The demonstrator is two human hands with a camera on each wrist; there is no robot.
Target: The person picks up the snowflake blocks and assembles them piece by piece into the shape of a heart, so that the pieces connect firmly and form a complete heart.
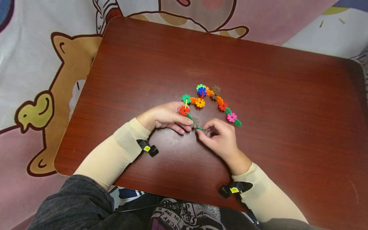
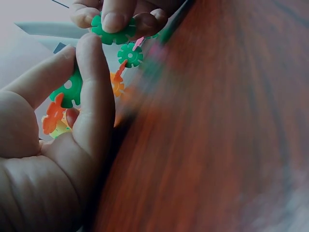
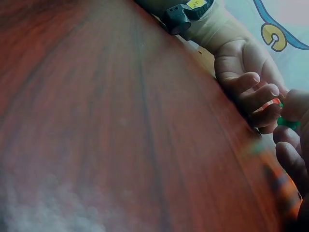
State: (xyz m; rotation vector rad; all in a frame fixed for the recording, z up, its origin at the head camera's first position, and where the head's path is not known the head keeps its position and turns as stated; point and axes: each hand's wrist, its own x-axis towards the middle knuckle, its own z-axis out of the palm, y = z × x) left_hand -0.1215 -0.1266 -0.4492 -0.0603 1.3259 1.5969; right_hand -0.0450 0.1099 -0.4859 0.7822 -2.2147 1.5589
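A chain of colourful notched plastic discs (snowflake building discs) lies in a bent line on the table. At its near left end, my left hand [image 1: 169,117] pinches a grey-brown disc [image 1: 195,122] between thumb and fingers. Just above the thumb are a green disc [image 1: 189,116] and a red disc [image 1: 184,111] of the same chain. My right hand [image 1: 220,135] pinches another green disc [image 2: 113,31] between thumb and fingers, right at the near edge of the grey-brown one. Part of that green disc is hidden by the fingertips.
Beyond the hands the chain runs on past an orange-yellow disc [image 1: 200,103] and a blue disc [image 1: 202,91], then bends down right to a pink disc [image 1: 232,117]. All lies on a dark red-brown table [image 1: 287,127]. A cartoon-print cloth [image 1: 28,64] surrounds it.
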